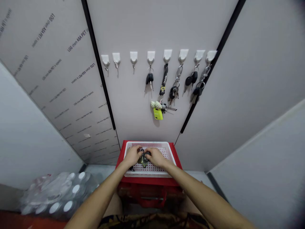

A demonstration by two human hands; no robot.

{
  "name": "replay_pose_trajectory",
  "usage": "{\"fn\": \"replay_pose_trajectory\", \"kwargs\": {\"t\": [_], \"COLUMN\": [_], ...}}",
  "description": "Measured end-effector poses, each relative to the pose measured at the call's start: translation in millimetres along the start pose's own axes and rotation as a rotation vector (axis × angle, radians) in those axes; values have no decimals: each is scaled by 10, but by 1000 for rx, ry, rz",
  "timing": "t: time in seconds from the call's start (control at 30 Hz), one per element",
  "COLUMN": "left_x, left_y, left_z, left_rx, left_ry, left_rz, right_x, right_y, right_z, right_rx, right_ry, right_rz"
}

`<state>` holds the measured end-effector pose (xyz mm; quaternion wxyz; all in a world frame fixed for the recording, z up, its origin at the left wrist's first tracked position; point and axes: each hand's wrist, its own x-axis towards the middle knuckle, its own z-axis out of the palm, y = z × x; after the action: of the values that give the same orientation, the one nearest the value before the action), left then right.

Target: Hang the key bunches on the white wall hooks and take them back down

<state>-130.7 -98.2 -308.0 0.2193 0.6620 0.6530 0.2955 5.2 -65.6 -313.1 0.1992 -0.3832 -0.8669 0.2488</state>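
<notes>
Both my hands are inside a white plastic basket (154, 174) that has a slotted, perforated bottom. Between them is a bunch of keys (143, 161), dark on top with brass-coloured and metal parts below. My left hand (132, 156) is closed, its fingertips pinching the left side of the bunch. From the other side my right hand (155, 156) grips a dark part of it. A small black item (131, 168) lies at the basket's near left corner, partly covered by my left wrist.
The basket stands on a red stool (177, 162). White adhesive hooks (151, 56) run in a row along the wall; the three at left hold nothing. Keys (149, 79), a black lanyard (164, 79) with a yellow-green tag and more key rings hang from the others. Plastic-wrapped bottles (75, 190) stand at lower left.
</notes>
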Motion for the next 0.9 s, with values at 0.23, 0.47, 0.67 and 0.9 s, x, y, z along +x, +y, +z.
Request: {"fn": "replay_pose_trajectory", "kwargs": {"t": [0.23,0.47,0.67,0.9], "left_x": [40,-13,-9,-17], "left_y": [-23,-37,44,42], "left_z": [38,59,-38,17], "left_rx": [-481,-379,-791,-695], "left_ry": [-15,-139,-104,-152], "left_rz": [-175,-187,-216,-234], "right_x": [-62,-85,-27,9], "right_y": [31,-15,-14,-45], "right_z": [-25,-18,-10,-109], "right_rx": [401,451,665,799], "right_ry": [-29,-58,91,191], "right_rz": [190,139,207,293]}}
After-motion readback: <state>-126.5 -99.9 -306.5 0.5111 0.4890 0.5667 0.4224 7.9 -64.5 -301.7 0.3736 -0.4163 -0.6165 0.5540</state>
